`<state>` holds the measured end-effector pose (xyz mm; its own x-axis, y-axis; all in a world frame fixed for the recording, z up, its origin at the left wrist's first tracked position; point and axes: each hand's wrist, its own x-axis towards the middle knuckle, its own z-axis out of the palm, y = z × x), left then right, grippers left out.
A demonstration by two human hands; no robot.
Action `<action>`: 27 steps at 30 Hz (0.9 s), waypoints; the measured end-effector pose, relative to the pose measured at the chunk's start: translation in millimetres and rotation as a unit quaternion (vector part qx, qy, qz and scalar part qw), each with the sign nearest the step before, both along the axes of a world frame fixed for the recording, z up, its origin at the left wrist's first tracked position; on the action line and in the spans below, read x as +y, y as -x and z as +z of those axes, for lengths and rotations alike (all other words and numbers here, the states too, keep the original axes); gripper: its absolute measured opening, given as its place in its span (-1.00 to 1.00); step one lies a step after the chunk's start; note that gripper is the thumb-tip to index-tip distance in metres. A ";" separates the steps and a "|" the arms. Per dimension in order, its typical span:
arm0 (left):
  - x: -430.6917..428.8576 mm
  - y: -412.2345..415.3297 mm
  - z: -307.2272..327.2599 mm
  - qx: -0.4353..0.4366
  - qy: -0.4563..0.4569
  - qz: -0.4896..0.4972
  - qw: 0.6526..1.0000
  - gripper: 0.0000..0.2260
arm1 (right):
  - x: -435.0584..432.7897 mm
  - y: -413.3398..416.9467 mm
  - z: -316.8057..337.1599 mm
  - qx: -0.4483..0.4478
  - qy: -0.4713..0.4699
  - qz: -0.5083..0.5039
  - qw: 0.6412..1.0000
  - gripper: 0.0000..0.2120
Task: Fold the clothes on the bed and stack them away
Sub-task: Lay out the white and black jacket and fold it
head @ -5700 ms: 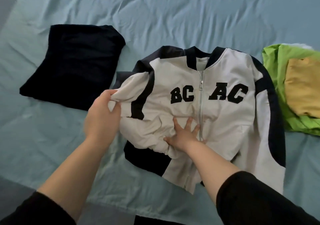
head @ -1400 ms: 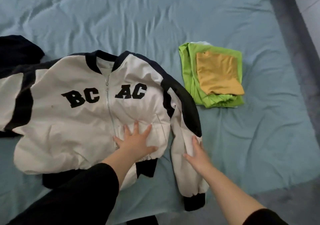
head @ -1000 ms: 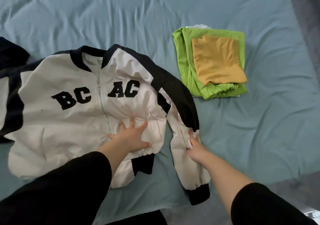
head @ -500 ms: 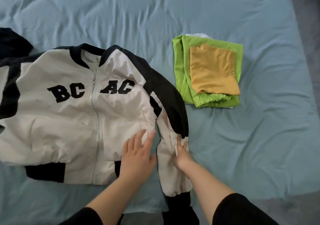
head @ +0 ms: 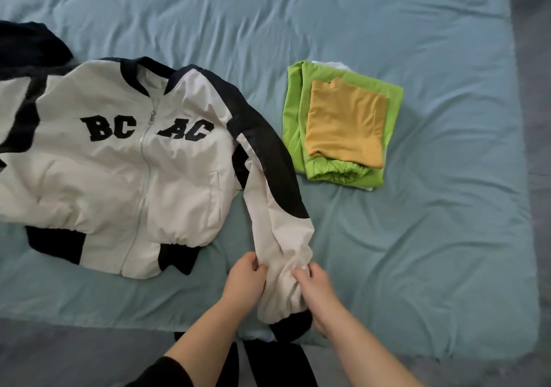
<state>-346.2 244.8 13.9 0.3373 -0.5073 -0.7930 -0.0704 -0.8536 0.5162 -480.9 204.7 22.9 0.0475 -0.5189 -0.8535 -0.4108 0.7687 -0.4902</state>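
Note:
A white and black zip jacket (head: 113, 175) with the letters BC AC lies face up on the blue bed sheet (head: 417, 222). Its far sleeve (head: 274, 207) runs down toward the bed's near edge, ending in a black cuff (head: 293, 325). My left hand (head: 246, 282) pinches the sleeve's left edge near the cuff. My right hand (head: 313, 285) grips the bunched white fabric on the sleeve's right side. The jacket's other sleeve is folded over at the frame's left edge.
A folded stack sits to the right of the jacket: a green garment (head: 298, 124) with a mustard-yellow one (head: 346, 124) on top. A dark folded garment (head: 26, 46) lies at the far left. The bed's near edge and grey floor (head: 74, 354) are below.
My left hand has left the jacket's front and taken the sleeve beside my right hand. Both hands slid down the sleeve to near the cuff. The view shifted slightly.

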 end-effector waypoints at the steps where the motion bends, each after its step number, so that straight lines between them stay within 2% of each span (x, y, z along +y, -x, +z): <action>1: -7.2 6.4 10.0 0.031 0.015 0.032 0.999 -0.90 | -19.7 6.5 14.1 0.018 0.055 0.032 0.998 -0.95; 3: -26.0 22.5 26.2 0.084 0.048 0.067 0.993 -0.92 | -66.1 23.4 45.1 0.053 0.167 0.094 0.980 -0.88; 5: -53.2 38.9 39.5 0.086 0.082 0.051 0.992 -0.95 | -118.1 40.1 79.3 0.050 0.253 0.139 0.956 -0.87; 6: -68.5 46.5 45.6 0.067 0.098 0.047 0.992 -0.87 | -143.6 46.8 96.1 0.053 0.286 0.163 0.943 -0.87; 9: -115.8 61.7 60.6 -0.076 0.141 0.045 0.986 -0.67 | -208.3 70.3 137.1 0.092 0.377 0.246 0.888 -0.88; 12: -158.0 62.5 68.5 -0.231 0.171 -0.045 0.957 -0.36 | -251.6 93.4 169.7 0.098 0.445 0.283 0.844 -0.86; 14: -181.6 59.4 68.8 -0.272 0.181 -0.118 0.938 -0.24 | -271.1 105.1 183.4 0.096 0.490 0.274 0.822 -0.83; 17: -206.1 59.2 60.2 -0.298 0.193 -0.181 0.917 -0.26 | -297.5 118.3 177.0 0.119 0.556 0.238 0.787 -0.80; 19: -218.5 59.0 46.8 -0.291 0.170 -0.239 0.911 -0.32 | -317.9 130.7 146.4 0.169 0.547 0.234 0.786 -0.86; 20: -222.8 58.5 38.7 -0.284 0.145 -0.274 0.907 -0.34 | -325.1 135.1 126.6 0.222 0.508 0.249 0.794 -0.84; 22: -227.3 56.0 21.9 -0.284 0.091 -0.328 0.897 -0.35 | -326.5 135.7 84.0 0.330 0.393 0.306 0.802 -0.61; 23: -228.6 55.0 14.0 -0.287 0.075 -0.344 0.891 -0.36 | -319.2 131.0 63.8 0.347 0.363 0.336 0.796 -0.55; 27: -233.9 52.3 -12.8 -0.241 0.045 -0.424 0.872 -0.43 | -264.0 95.6 -4.8 0.246 0.325 0.501 0.764 -0.52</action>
<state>-398.5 10.9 1.1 0.0934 -0.7890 -0.6072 -0.8842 -0.3461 0.3137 -576.4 -59.3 18.1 0.4550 -0.7537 -0.4743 -0.8904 -0.3920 -0.2313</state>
